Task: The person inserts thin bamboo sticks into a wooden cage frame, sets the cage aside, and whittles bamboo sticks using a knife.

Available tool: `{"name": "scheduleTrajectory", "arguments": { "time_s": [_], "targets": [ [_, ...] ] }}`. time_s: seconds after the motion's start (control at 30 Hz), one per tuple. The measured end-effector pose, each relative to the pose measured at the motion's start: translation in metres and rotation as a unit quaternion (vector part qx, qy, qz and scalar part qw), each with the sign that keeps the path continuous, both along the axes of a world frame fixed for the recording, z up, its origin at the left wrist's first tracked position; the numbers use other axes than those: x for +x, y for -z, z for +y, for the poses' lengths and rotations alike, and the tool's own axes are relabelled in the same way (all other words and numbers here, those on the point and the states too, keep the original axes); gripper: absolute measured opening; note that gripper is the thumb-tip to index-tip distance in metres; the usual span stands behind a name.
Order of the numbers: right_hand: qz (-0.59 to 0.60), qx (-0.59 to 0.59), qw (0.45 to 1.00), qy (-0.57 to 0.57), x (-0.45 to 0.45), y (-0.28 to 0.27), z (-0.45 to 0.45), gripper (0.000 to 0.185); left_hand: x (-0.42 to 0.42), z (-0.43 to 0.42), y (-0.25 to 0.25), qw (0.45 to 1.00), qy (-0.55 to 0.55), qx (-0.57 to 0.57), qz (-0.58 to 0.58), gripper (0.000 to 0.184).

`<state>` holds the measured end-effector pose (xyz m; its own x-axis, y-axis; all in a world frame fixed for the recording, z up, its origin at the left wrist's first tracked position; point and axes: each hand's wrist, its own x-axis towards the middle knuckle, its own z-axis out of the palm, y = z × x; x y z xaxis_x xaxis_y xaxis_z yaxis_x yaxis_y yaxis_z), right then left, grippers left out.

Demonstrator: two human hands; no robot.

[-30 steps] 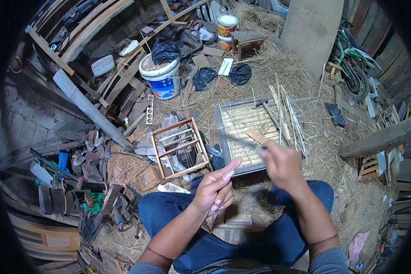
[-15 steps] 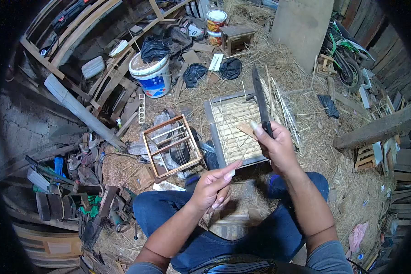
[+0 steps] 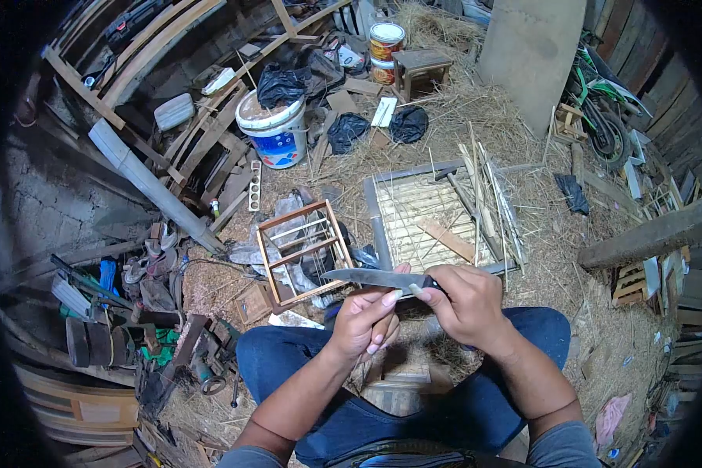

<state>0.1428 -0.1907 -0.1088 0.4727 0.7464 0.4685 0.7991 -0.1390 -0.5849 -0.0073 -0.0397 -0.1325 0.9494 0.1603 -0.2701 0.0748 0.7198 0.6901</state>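
Observation:
My right hand (image 3: 469, 306) grips a knife (image 3: 374, 277) by its black handle. The blade points left, nearly level, and lies just above the fingertips of my left hand (image 3: 364, 321). That left hand is closed in a pinch on a thin stick, most of which the blade and fingers hide. Beyond the hands, a slatted panel (image 3: 404, 187) in a grey frame lies on the floor. On it rest a flat piece of wood (image 3: 447, 239) and several long thin strips (image 3: 485, 187). A small wooden frame (image 3: 298, 251) with crossbars stands left of the panel.
A white and blue bucket (image 3: 275, 132) stands at the back left, topped by a black bag (image 3: 279, 86). Stacked tubs (image 3: 386, 54) and a small stool (image 3: 420, 66) are farther back. Tools and scraps (image 3: 152, 288) crowd the left side. A beam (image 3: 647, 232) juts in at right.
My right hand has turned the knife from upright to nearly level and brought the blade down to my left fingertips. My left hand stays pinched. The camera view has shifted slightly.

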Motion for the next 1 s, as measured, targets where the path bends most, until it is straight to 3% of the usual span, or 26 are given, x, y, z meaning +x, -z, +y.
{"name": "scheduleTrajectory", "arguments": {
  "time_s": [0.23,0.47,0.73,0.83,0.9,1.0],
  "targets": [
    [-0.011,-0.01,1.0,0.015,0.009,0.001,0.001,0.018,0.0,0.001,0.011,0.998,-0.025,-0.045,-0.034,0.031],
    [-0.025,-0.007,0.999,0.021,0.014,0.007,0.004,0.02,-0.004,0.004,0.013,0.996,-0.019,-0.064,-0.06,0.037],
    [-0.016,-0.035,0.999,0.024,0.023,0.014,0.003,0.015,0.002,0.006,0.011,0.991,-0.04,-0.124,-0.016,0.043],
    [-0.018,0.004,0.999,0.026,0.027,0.024,0.005,0.017,0.0,0.009,0.014,0.988,-0.034,-0.152,-0.013,0.045],
    [-0.005,-0.065,0.989,0.129,0.041,0.031,0.0,0.022,-0.005,0.009,0.011,0.987,-0.023,-0.153,-0.038,0.046],
    [0.023,-0.076,0.98,0.183,0.066,0.018,-0.011,0.023,-0.011,0.01,0.01,0.985,-0.012,-0.16,-0.069,0.047]
  ]
}}
